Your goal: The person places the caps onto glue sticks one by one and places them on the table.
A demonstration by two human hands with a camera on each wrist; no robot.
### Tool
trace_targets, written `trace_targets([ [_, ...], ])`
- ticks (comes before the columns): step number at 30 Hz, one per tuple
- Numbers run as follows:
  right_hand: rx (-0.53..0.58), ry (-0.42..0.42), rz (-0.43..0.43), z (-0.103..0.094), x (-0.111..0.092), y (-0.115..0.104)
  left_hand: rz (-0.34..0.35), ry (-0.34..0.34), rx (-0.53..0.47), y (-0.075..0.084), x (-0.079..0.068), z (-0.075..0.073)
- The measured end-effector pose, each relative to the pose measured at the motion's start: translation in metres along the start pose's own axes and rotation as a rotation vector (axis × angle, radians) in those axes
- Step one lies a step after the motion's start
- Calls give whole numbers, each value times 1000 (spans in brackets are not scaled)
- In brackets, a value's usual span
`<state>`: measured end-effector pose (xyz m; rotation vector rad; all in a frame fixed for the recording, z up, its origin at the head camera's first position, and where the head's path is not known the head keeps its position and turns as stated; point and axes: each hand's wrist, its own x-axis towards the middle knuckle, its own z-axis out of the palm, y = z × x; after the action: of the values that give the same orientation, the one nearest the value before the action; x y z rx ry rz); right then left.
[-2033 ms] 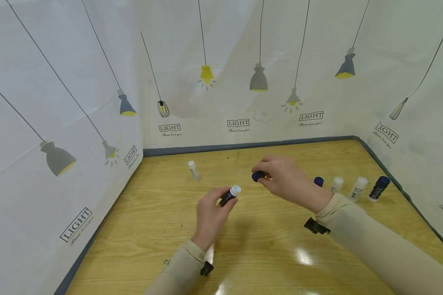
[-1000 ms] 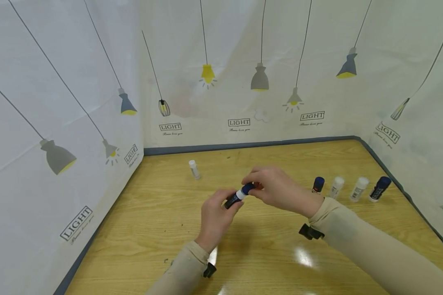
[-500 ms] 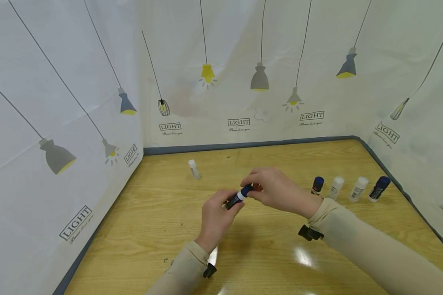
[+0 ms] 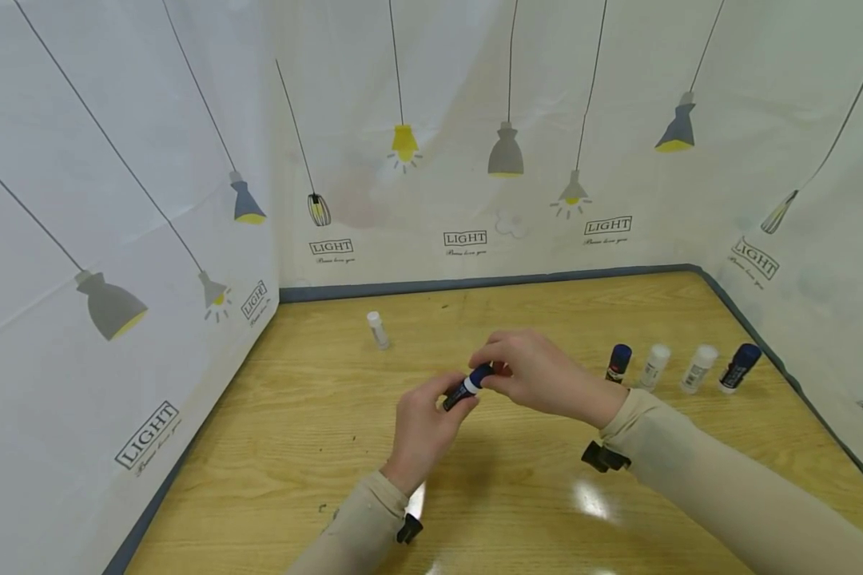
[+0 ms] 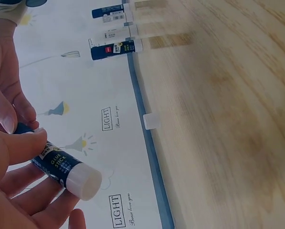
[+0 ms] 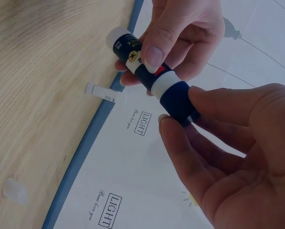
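My left hand (image 4: 423, 427) holds a dark blue glue stick (image 4: 456, 398) by its labelled barrel, tilted above the table. The fingers and thumb of my right hand (image 4: 539, 371) pinch the dark blue cap (image 6: 177, 101) at the stick's upper end. A white collar (image 6: 164, 83) shows between cap and barrel in the right wrist view. "GLUE STICK" can be read on the barrel (image 5: 59, 161) in the left wrist view, where the white base (image 5: 85, 182) points toward the camera. Part of the cap is covered by my right fingers.
On the wooden table (image 4: 295, 447), a white glue stick (image 4: 377, 331) stands at the back left. At right stand two blue-capped sticks, one at the row's left (image 4: 619, 362) and one at its right (image 4: 739, 368), with two white ones between. A small translucent piece (image 6: 15, 191) lies on the table.
Two seconds ago the cap was apart from the glue stick. My right hand has brought it left onto the stick's end, and the white band between them has narrowed since.
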<state>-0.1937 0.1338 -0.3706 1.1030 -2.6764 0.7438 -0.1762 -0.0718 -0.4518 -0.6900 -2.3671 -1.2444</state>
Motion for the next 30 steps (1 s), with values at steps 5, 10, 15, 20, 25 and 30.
trace_targets([
  [5, 2, -3, -10, 1, -1, 2, -10, -3, 2, 1, 0, 0],
  [10, 9, 2, -24, 3, -2, 4, 3, 0, -1, 2, -1, 1],
  [15, 22, -3, -17, 3, -4, 4, 32, -10, -9, 1, -1, 1],
  [20, 60, -29, 17, 3, -4, 4, 56, -31, -11, 0, -3, 1],
  [25, 67, -36, 44, 5, -4, 2, 94, -22, 12, 2, -2, 2],
  [30, 85, 1, 67, 11, -3, 3, 170, 19, 76, 4, 0, 4],
])
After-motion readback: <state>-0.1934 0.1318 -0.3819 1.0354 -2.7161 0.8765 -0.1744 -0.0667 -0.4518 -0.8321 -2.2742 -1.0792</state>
